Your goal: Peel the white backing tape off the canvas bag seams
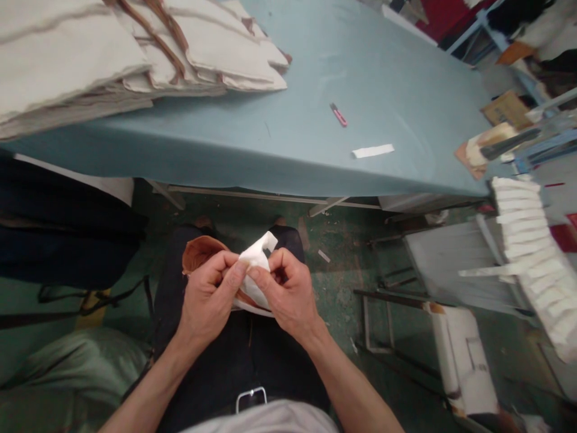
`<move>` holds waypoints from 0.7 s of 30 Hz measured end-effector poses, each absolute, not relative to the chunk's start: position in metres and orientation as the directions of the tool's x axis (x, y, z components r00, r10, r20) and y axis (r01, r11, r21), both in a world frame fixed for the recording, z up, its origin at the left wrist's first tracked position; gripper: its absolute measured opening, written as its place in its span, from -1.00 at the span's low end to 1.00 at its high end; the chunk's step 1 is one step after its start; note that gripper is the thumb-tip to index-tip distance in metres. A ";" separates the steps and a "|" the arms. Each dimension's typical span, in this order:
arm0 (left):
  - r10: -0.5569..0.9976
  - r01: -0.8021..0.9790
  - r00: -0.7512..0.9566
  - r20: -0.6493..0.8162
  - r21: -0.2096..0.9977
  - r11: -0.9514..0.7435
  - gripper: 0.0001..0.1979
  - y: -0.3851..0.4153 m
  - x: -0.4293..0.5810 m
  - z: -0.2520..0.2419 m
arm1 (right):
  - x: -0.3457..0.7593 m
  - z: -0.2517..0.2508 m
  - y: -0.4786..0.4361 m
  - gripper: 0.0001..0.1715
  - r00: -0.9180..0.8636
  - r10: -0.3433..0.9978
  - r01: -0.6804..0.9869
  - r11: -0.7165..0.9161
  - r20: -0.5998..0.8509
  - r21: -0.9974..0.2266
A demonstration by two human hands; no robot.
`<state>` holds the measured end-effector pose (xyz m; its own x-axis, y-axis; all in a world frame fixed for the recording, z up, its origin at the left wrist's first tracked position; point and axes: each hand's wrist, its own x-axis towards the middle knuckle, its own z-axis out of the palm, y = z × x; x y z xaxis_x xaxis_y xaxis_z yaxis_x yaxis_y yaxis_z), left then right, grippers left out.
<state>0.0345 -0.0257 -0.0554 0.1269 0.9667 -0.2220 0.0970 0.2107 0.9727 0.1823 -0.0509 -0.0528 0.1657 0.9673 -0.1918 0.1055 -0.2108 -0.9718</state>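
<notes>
Over my lap, my left hand (210, 291) and my right hand (288, 288) pinch a white fabric piece (256, 258) between thumbs and fingers. The two thumb tips nearly meet on it, and a narrow white end curls up above them. Brown fabric (201, 252), joined to or lying against the white, shows behind my left hand and below the fingers. How the white and brown parts connect is hidden by my hands.
A blue-covered table (306, 144) stretches ahead, bearing stacked white fabric pieces (72, 60) with brown strips, a pink snips-like cutter (339, 115) and a white strip (373, 151). Folded white pieces (523, 234) hang at right beside a metal-framed stand (376, 325). A green sack (85, 367) lies left.
</notes>
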 end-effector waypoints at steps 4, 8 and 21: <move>0.924 -0.069 0.142 -0.355 0.928 0.367 -0.68 -0.024 0.034 -0.064 | 0.179 -0.059 -0.048 -0.42 0.174 0.948 -0.035 -0.264 -0.266 -0.964; 0.852 -0.318 0.193 -0.487 0.790 0.524 -0.57 -0.021 0.039 -0.069 | 0.178 -0.065 -0.043 -0.24 0.115 0.946 -0.199 -0.276 -0.302 -0.940; 0.835 -0.432 0.089 -0.543 0.735 0.523 -0.50 -0.004 0.027 -0.071 | 0.198 -0.078 -0.031 -0.40 -0.049 0.973 -0.349 -0.229 -0.227 -0.909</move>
